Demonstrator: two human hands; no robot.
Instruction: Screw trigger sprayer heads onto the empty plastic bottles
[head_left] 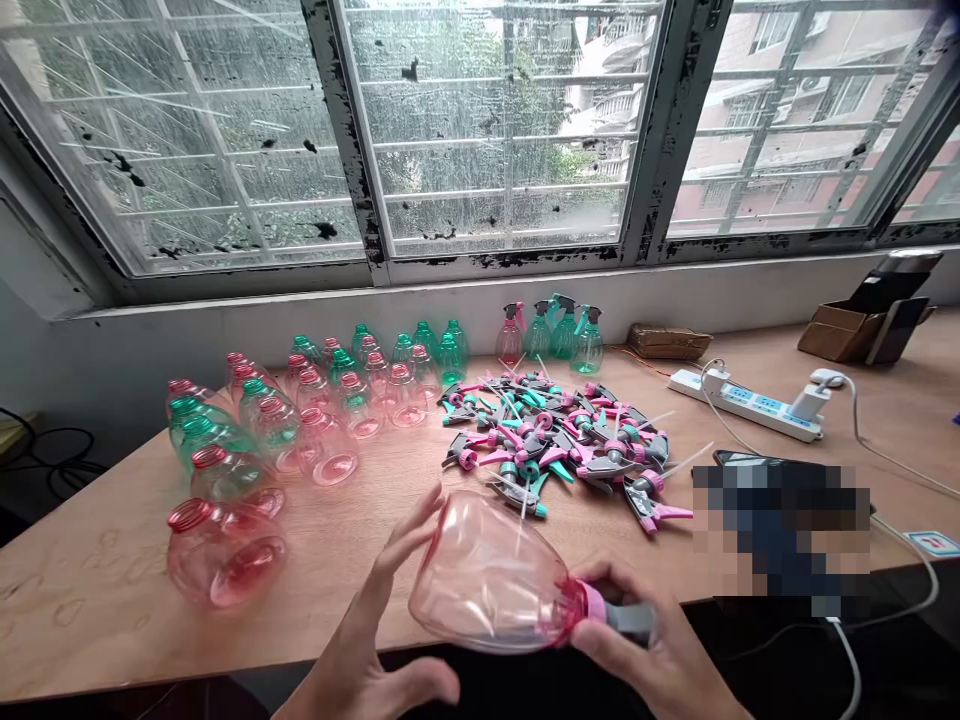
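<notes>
A clear pink spray bottle [487, 575] lies on its side in the air at the table's front edge, its base towards the left. My right hand [637, 630] is closed round its neck, where a grey and pink trigger head [600, 605] sits. Part of that head is hidden by the fingers. Beside the bottle's base, my left hand [382, 620] is open, thumb and fingers spread. Whether its fingertips touch the bottle I cannot tell. Just beyond lies a heap of loose trigger heads [555, 430] in grey, pink and teal, some with white tubes.
Several pink and green bottles without heads [326, 445] stand on the left of the wooden table [97, 600]. Near the wall are several bottles with heads [585, 345]. A brown box [667, 342], a power strip [750, 405] with cables and a dark phone [780, 490] are on the right.
</notes>
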